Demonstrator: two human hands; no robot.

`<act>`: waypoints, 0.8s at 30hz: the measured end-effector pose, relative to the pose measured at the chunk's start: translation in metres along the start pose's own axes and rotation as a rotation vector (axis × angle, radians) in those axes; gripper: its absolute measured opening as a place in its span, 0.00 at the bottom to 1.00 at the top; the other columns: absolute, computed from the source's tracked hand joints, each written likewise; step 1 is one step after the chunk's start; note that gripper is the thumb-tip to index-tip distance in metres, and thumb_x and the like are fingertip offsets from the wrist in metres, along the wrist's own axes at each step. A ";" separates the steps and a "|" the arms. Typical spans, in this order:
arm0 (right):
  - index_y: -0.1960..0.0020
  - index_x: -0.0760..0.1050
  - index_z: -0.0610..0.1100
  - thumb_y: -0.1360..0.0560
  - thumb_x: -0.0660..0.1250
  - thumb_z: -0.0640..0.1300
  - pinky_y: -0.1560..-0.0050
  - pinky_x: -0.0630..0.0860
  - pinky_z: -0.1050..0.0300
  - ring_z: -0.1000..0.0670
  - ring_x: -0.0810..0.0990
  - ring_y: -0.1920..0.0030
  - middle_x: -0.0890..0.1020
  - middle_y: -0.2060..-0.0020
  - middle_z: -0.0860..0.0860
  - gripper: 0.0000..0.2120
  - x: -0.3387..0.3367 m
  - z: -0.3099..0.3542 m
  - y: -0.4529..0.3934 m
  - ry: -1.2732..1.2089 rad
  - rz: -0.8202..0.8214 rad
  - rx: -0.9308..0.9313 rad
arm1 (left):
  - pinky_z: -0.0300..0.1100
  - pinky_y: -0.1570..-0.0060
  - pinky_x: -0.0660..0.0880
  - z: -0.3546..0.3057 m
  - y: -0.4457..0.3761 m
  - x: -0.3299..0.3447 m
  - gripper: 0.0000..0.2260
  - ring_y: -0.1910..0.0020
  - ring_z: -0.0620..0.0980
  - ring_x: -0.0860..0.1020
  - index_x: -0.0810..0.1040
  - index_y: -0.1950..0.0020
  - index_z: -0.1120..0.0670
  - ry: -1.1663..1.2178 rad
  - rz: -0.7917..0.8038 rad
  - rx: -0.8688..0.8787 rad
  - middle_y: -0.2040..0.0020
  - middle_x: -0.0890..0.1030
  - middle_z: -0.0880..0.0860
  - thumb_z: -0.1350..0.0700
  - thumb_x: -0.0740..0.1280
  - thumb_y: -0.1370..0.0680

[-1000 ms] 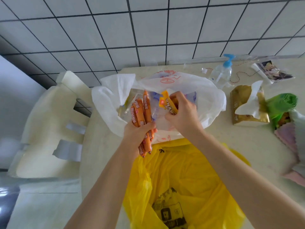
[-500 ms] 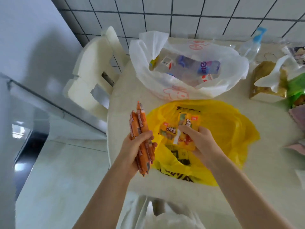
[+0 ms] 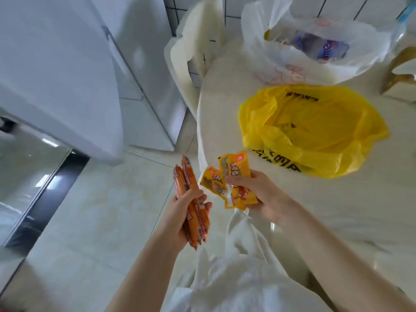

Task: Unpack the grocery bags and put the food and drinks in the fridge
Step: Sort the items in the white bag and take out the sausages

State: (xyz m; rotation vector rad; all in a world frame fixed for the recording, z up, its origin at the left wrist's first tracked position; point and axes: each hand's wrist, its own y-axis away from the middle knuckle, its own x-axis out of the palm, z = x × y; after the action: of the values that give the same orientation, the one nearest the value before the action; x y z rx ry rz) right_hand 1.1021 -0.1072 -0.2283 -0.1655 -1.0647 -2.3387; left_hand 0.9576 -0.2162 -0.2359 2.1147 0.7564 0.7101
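My left hand (image 3: 180, 212) grips a bundle of orange sausage sticks (image 3: 191, 199), held upright over the floor left of the table. My right hand (image 3: 261, 194) pinches yellow snack packets (image 3: 229, 183) just past the table's near left edge. On the table lies a flattened yellow bag (image 3: 315, 127). Behind it stands a white grocery bag (image 3: 315, 48) with bottles inside (image 3: 324, 46). The white fridge (image 3: 67, 70) stands at the left, door closed.
A white plastic chair (image 3: 193, 52) stands between the fridge and the round pale table (image 3: 337, 210). A gold tissue box (image 3: 400, 70) sits at the right edge. White cloth (image 3: 238, 278) fills the bottom centre. Pale floor tiles (image 3: 101, 210) lie left.
Both hands have drawn back from the bags with their items, and my view has swung left and down, bringing the fridge into sight.
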 end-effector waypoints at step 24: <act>0.36 0.71 0.39 0.31 0.72 0.34 0.43 0.77 0.40 0.42 0.79 0.47 0.77 0.48 0.41 0.24 0.274 -0.156 -0.003 0.520 0.598 0.444 | 0.46 0.60 0.78 0.058 0.120 -0.316 0.07 0.61 0.52 0.80 0.77 0.48 0.59 0.533 -0.336 0.067 0.59 0.81 0.56 0.62 0.68 0.25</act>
State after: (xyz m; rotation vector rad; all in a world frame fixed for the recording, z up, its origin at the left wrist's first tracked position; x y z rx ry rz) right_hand 0.8892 -0.3387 -0.2454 0.2505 -1.0494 -1.4584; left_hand 0.8198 -0.5297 -0.2462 1.7971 1.3994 1.0832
